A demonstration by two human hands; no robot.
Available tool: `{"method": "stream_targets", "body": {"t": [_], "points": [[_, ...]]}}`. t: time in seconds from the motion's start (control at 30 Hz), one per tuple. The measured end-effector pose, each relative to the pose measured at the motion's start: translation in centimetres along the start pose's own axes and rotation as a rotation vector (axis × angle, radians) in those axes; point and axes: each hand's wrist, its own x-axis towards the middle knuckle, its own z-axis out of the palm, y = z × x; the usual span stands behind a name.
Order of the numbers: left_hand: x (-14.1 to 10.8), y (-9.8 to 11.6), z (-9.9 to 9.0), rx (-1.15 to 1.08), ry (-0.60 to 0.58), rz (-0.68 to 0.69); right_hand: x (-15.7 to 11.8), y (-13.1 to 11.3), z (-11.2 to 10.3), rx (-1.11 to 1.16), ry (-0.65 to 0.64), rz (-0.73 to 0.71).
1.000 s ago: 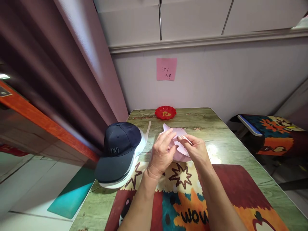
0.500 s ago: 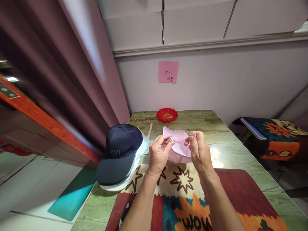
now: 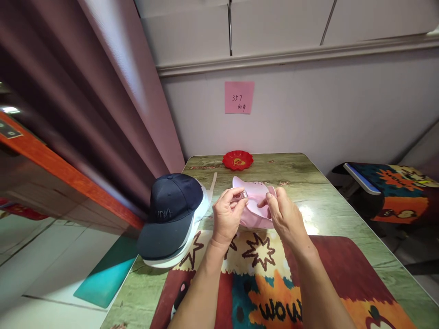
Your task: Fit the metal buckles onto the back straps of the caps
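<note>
A pink cap (image 3: 256, 222) sits at the far edge of the mat, its strap side turned up between my hands. My left hand (image 3: 229, 212) pinches the small metal buckle (image 3: 244, 194) at the cap's left side between thumb and fingertips. On the other side, my right hand (image 3: 283, 210) has its fingers bent around the pink strap end (image 3: 272, 188), which shows just above the thumb. The rest of the strap is partly hidden by the fingers. A navy cap (image 3: 176, 196) rests on top of a white cap (image 3: 166, 262) to the left of my left hand.
A red scalloped dish (image 3: 230, 161) stands at the back of the green wood-patterned table (image 3: 291, 167). A colourful mat (image 3: 336, 269) lies under my forearms. Behind is a wall with a pink note (image 3: 239, 98). Curtains (image 3: 137, 91) hang at the left; a stool (image 3: 401, 192) stands right.
My right hand has moved slightly left, toward the buckle, and its fingers have curled lower over the cap. My left hand keeps its pinch on the buckle. The view has tilted slightly.
</note>
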Motion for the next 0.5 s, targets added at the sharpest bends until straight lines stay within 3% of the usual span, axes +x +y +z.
{"method": "stream_targets", "body": {"t": [0.17,0.33,0.5], "points": [[0.15,-0.20,-0.41,0.048,-0.090,0.028,0.38,0.66,0.02,0.315,0.027,-0.027],[0.12,-0.42,0.04,-0.133,-0.077,-0.101,0.60,0.67,0.04,0.274,0.070,-0.078],[0.12,-0.31,0.16,-0.161,-0.084,-0.135,0.60,0.76,0.93,0.275,0.063,-0.065]]}}
